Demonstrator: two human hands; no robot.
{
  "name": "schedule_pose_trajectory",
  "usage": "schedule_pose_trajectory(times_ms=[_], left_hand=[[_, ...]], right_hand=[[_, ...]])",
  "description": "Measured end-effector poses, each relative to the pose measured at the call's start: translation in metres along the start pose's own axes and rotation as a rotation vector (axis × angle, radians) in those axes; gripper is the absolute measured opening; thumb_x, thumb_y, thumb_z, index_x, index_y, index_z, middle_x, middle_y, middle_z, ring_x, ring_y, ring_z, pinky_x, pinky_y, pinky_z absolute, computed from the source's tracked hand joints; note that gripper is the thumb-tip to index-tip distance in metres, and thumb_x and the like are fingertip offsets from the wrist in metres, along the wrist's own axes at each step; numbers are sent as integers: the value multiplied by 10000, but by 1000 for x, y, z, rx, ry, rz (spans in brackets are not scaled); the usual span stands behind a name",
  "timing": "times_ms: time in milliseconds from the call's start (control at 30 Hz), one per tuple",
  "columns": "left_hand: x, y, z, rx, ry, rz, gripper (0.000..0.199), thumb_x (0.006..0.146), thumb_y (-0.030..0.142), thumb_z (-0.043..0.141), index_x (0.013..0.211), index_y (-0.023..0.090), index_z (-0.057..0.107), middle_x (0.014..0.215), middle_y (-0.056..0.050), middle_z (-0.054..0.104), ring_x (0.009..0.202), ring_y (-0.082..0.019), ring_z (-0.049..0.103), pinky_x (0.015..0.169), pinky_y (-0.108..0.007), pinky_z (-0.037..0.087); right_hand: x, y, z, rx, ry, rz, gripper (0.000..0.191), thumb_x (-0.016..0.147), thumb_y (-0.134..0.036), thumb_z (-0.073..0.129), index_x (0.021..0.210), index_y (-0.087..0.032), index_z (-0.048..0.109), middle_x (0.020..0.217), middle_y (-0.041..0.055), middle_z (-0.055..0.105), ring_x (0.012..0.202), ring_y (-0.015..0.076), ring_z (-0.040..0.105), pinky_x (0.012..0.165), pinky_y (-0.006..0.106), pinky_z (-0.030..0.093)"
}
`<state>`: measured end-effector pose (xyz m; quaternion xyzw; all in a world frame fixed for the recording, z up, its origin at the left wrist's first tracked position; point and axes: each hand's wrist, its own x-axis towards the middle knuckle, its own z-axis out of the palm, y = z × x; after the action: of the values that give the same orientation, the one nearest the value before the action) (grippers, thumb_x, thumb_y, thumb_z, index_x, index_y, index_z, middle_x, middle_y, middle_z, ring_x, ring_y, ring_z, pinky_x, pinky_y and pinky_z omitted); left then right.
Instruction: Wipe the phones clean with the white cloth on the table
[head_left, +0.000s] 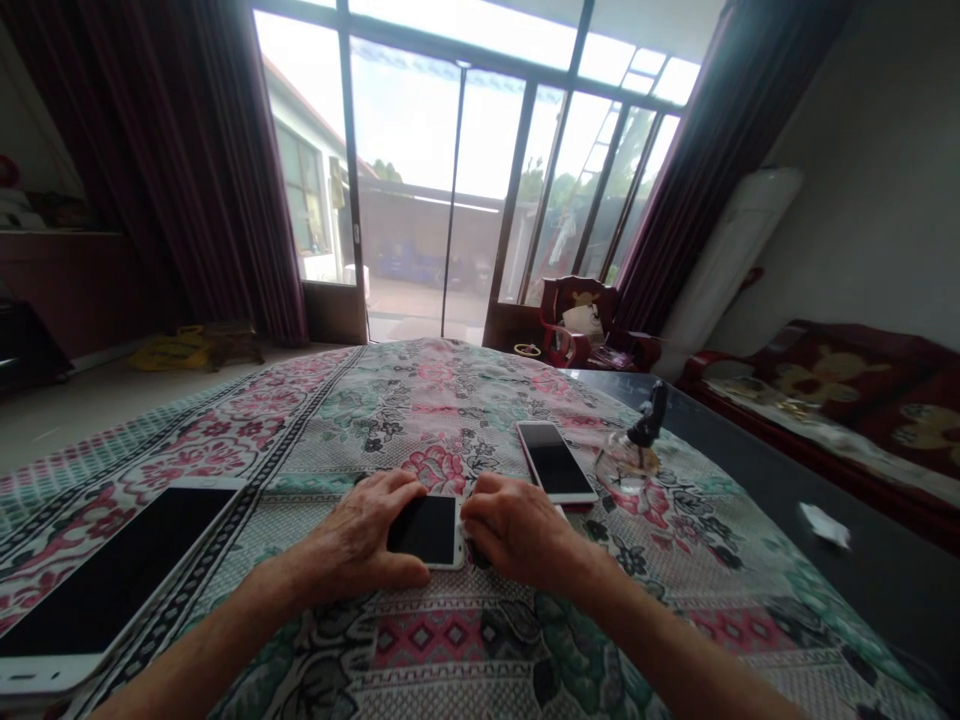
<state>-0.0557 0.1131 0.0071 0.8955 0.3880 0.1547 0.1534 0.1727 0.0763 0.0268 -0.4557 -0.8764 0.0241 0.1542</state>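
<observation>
A white-framed phone with a dark screen (425,530) lies sideways on the patterned tablecloth (420,400). My left hand (365,535) grips its left end, thumb along the near edge and fingers along the far edge. At the phone's right end, my right hand (514,530) is closed, fingers pinched together against the edge; whatever they hold is hidden. Just beyond my right hand rests a second white phone (556,462), screen dark. To its right stands a clear glass bottle with a black pump top (631,455). A larger white device with a dark screen (120,575) lies at the left.
A dark tabletop (750,470) shows past the cloth on the right, with a crumpled white paper (825,526) on it. Beyond are a red wooden chair (581,320), a red sofa (840,390), glass doors and purple curtains (165,170). A yellow bag (172,350) lies on the floor.
</observation>
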Motion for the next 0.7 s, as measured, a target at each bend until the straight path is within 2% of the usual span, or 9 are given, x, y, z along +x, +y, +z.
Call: schedule_pose_trajectory(times_ms=[333, 533, 700], left_hand=[[1, 4, -2, -2, -12, -10, 646, 618, 480, 715, 1177, 198, 559, 1256, -94, 534, 1189, -330, 459, 1006, -460, 377], [2, 1, 1, -15, -1, -2, 673, 609, 510, 715, 1188, 208, 555, 1272, -96, 526, 1194, -327, 454, 1005, -458, 376], [1, 0, 2, -7, 1, 0, 667, 614, 475, 726, 1190, 192, 547, 1272, -103, 520, 1191, -314, 456, 1011, -436, 376]], right_hand=[[-3, -10, -6, 8, -82, -33, 197, 832, -195, 501, 680, -156, 619, 773, 27, 564, 617, 90, 461, 562, 227, 303], [-2, -10, 0, -28, -10, 1, 219, 863, -189, 450, 715, -149, 606, 797, 37, 574, 657, 100, 484, 601, 235, 324], [-3, -14, -3, -29, -37, -11, 199, 834, -179, 475, 667, -149, 579, 779, 30, 569, 613, 91, 459, 567, 232, 309]])
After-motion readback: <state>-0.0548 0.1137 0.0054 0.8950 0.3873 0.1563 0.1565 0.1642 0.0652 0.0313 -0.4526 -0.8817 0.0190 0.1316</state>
